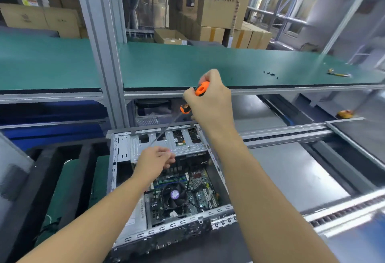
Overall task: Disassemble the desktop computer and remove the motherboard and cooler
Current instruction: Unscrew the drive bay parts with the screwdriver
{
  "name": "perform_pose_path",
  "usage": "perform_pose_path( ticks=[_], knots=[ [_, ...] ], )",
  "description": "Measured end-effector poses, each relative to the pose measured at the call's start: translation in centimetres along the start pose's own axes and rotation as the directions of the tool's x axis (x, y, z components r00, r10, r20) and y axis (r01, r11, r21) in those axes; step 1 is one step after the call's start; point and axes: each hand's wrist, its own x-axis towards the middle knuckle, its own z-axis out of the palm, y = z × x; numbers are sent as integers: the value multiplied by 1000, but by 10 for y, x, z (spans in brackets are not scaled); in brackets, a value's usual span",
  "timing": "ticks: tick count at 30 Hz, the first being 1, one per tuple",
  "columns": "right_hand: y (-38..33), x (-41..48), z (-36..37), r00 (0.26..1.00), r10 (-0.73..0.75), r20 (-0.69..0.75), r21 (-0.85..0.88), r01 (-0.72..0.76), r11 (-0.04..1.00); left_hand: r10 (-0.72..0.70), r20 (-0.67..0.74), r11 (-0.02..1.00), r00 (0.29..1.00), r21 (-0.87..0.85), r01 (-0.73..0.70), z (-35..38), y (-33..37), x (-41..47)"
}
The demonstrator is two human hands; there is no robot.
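Computer case (177, 223): laid open-side-up at 6 o'clock in the view, between the two forearms.
Motherboard (200, 196): seated inside the case, on its floor, with cables draped over it.
Cooler (174, 195): mounted on the motherboard, its round black fan with a purple hub facing up, at 6 o'clock from the left hand.
Drive cage (133, 148): a silver metal bay spanning the case's far end, at 12 o'clock from the cooler.
Right hand (210, 98): raised above the case, fingers wrapped round the orange handle of the screwdriver (201, 89).
Screwdriver: tilted, its shaft running toward 7 o'clock, down over the drive cage.
Left hand (155, 161): held over the drive cage with fingers loosely curled beside the shaft's lower end; whether the shaft is pinched cannot be told through the blur.
Green bench (187, 65): stretched across the view beyond the case.
Black screws (269, 73): scattered on the green bench, at 2 o'clock from the right hand.
Cardboard boxes (223, 0): stacked behind the green bench, at 12 o'clock.
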Motion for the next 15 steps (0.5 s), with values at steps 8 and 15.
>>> perform_pose_path(
  ticks=[8, 15],
  knots=[
    [48, -59, -80, 859, 513, 13, 284, -494, 821, -301, 290, 785, 908, -465, 409, 45, -14, -30],
    [99, -100, -122, 729, 629, 272, 471, -671, 573, -213, 398, 816, 892, -429, 387, 107, -3, -54]
  ],
)
